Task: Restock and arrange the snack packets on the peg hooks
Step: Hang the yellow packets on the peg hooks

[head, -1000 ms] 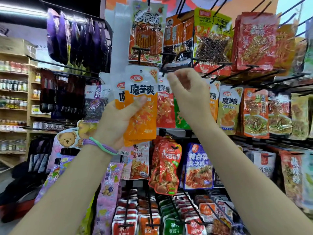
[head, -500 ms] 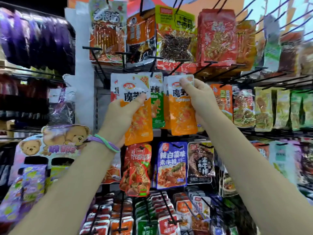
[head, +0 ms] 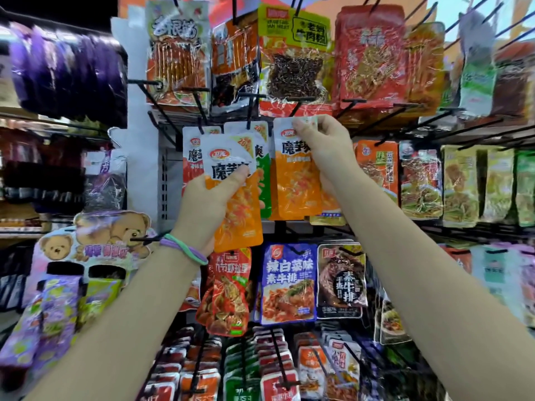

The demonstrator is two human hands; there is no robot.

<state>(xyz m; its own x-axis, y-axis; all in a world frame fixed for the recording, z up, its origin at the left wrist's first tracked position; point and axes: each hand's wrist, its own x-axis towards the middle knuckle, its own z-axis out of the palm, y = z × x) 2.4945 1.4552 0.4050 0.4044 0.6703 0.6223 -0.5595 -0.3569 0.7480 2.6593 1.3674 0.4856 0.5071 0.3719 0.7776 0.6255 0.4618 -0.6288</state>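
Hanging one orange snack packet point(head: 295, 175) is the step in hand, as I judge it. The right hand point(head: 324, 140), at centre frame, pinches the white top edge of that packet and holds it up at the row of black peg hooks point(head: 249, 111); whether its hang hole is already over a hook I cannot tell, since the fingers cover that spot. The left hand point(head: 214, 198), just left of centre and lower, grips a spare orange packet point(head: 234, 204) of the same kind, thumb laid across its front, the packet standing upright and clear of any hook. A purple and green wristband point(head: 185, 250) sits on that wrist.

The next move probably calls for lining the hole with the hook tip, sliding the packet back until it hangs free, then bringing the spare one up behind or beside it.

As for what holds what: the hooks between the two hands carry matching white-topped packets and a green-sided one point(head: 265, 180). The row above holds larger red and yellow bags point(head: 292, 53). Below centre hang a blue packet point(head: 288, 282) and a dark one beside it, with small packets filling the lowest hooks at bottom centre.
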